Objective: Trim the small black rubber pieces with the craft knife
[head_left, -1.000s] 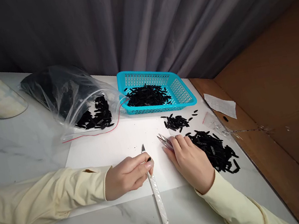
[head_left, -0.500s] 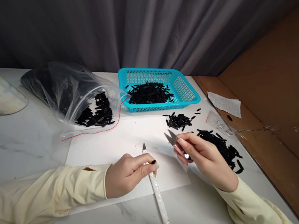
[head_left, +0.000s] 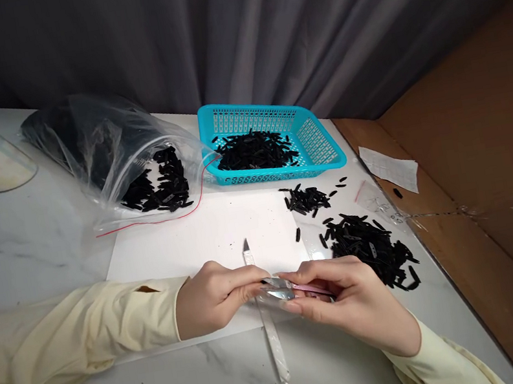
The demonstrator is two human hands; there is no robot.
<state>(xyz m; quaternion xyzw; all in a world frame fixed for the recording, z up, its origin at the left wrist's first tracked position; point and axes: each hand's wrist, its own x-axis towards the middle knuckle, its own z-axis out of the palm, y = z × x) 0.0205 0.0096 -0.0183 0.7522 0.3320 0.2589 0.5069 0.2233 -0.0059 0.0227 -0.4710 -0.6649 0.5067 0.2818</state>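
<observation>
Snips (head_left: 285,290) in right hand (head_left: 353,300); unlabelled

no readable text, labels, brands or numbers on anything in view

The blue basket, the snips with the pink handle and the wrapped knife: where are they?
blue basket (head_left: 325,148), head view, on its right wall.
snips (head_left: 309,288), head view, on the pink handle.
wrapped knife (head_left: 275,346), head view, on the wrapped handle.
</observation>
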